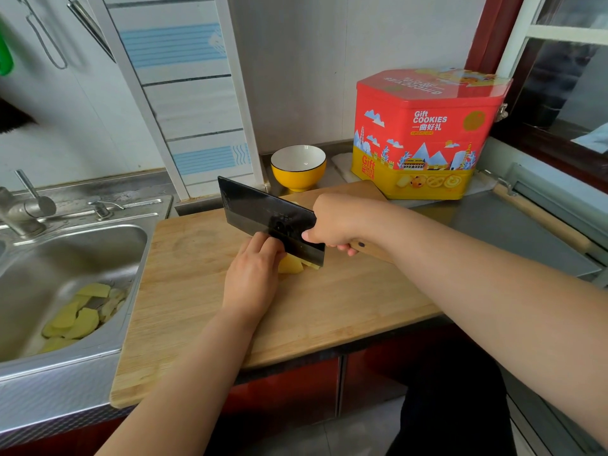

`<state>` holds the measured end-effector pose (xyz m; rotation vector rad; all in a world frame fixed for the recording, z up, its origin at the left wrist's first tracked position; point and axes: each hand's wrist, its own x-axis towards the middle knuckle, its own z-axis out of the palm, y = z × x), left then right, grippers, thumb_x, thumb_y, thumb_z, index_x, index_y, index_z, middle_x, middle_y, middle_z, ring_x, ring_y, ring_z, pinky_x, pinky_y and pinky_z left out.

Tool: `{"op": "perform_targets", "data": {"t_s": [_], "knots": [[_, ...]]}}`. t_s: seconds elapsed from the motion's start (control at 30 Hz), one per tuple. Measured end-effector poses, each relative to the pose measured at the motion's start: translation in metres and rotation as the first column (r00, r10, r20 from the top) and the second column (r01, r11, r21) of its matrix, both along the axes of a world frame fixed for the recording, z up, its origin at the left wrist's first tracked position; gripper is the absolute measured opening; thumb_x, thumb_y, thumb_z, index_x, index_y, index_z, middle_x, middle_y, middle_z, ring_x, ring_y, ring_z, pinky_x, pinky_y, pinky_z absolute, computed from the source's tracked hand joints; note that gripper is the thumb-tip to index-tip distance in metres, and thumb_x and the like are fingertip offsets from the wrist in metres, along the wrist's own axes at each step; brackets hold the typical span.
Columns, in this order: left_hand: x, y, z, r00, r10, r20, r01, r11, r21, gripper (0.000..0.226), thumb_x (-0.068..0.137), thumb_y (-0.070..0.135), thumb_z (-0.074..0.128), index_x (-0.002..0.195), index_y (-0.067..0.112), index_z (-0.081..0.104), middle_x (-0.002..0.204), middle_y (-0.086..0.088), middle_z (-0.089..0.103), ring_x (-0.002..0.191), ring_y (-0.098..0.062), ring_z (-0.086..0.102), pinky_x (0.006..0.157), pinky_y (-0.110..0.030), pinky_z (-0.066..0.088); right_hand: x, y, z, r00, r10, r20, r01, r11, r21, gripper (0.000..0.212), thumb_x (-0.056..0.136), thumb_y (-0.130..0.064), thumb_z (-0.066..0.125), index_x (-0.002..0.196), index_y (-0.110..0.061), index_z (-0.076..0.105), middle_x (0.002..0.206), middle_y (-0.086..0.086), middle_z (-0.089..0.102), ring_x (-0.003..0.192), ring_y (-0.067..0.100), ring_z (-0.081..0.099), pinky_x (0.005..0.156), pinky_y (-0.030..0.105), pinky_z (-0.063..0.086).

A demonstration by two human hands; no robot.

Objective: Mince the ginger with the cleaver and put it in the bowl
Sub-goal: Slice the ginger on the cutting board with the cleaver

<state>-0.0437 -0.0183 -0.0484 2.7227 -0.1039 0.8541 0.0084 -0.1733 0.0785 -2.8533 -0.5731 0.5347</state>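
Observation:
A yellow piece of ginger lies on the wooden cutting board, near its middle. My left hand holds the ginger from the left, fingers curled down onto it and touching the blade's side. My right hand grips the wooden handle of a dark cleaver, whose edge meets the ginger at its near end. A yellow bowl with a white inside stands empty behind the board.
A steel sink to the left holds several yellow peel slices. A red and yellow cookie tin stands at the back right. A rolling pin lies along the right counter. Faucet at far left.

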Motion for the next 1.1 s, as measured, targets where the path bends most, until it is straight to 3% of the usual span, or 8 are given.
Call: {"op": "perform_targets", "data": {"t_s": [0.5, 0.67, 0.77, 0.9, 1.1], "knots": [[0.001, 0.001, -0.002, 0.999, 0.015, -0.033, -0.014, 0.999, 0.029, 0.006, 0.090, 0.017, 0.061, 0.094, 0.014, 0.063, 0.097, -0.003, 0.059, 0.081, -0.020, 0.056, 0.059, -0.024, 0.036, 0.005, 0.010, -0.005, 1.000, 0.020, -0.020, -0.021, 0.997, -0.077, 0.044, 0.101, -0.039, 0.048, 0.074, -0.006, 0.057, 0.063, 0.008, 0.055, 0.048, 0.017, 0.053, 0.048, 0.023, 0.043], [0.001, 0.002, -0.002, 1.000, 0.004, -0.023, -0.003, 1.000, 0.025, 0.004, 0.089, 0.015, 0.063, 0.092, 0.013, 0.063, 0.096, -0.003, 0.058, 0.082, -0.022, 0.057, 0.058, -0.025, 0.037, 0.004, 0.012, -0.013, 0.998, 0.024, -0.058, -0.028, 0.996, -0.081, 0.043, 0.103, -0.037, 0.044, 0.094, 0.000, 0.065, 0.062, 0.010, 0.057, 0.048, 0.019, 0.055, 0.050, 0.025, 0.045], [0.002, 0.002, -0.002, 1.000, 0.000, -0.021, 0.001, 1.000, 0.025, 0.003, 0.087, 0.014, 0.064, 0.090, 0.012, 0.062, 0.094, -0.003, 0.057, 0.080, -0.023, 0.056, 0.056, -0.026, 0.035, 0.004, 0.012, -0.013, 0.998, 0.037, -0.050, -0.041, 0.996, -0.079, 0.044, 0.103, -0.036, 0.044, 0.086, -0.001, 0.064, 0.058, 0.009, 0.057, 0.046, 0.019, 0.055, 0.051, 0.025, 0.044], [0.001, 0.001, -0.001, 1.000, 0.001, -0.010, -0.001, 1.000, 0.025, 0.004, 0.087, 0.014, 0.065, 0.090, 0.012, 0.063, 0.093, -0.004, 0.058, 0.080, -0.023, 0.057, 0.057, -0.026, 0.034, 0.004, 0.010, -0.014, 0.998, 0.034, -0.050, -0.038, 0.996, -0.079, 0.044, 0.103, -0.035, 0.044, 0.097, 0.002, 0.067, 0.060, 0.010, 0.058, 0.047, 0.020, 0.055, 0.050, 0.025, 0.045], [0.000, 0.000, 0.000, 1.000, 0.011, 0.016, -0.012, 1.000, 0.026, 0.006, 0.085, 0.012, 0.067, 0.090, 0.011, 0.064, 0.089, -0.004, 0.058, 0.076, -0.022, 0.057, 0.056, -0.025, 0.032, 0.002, 0.011, -0.024, 0.996, 0.024, -0.082, -0.029, 0.998, -0.059, 0.039, 0.103, -0.027, 0.045, 0.088, 0.003, 0.063, 0.058, 0.012, 0.057, 0.045, 0.021, 0.053, 0.050, 0.025, 0.045]]}}
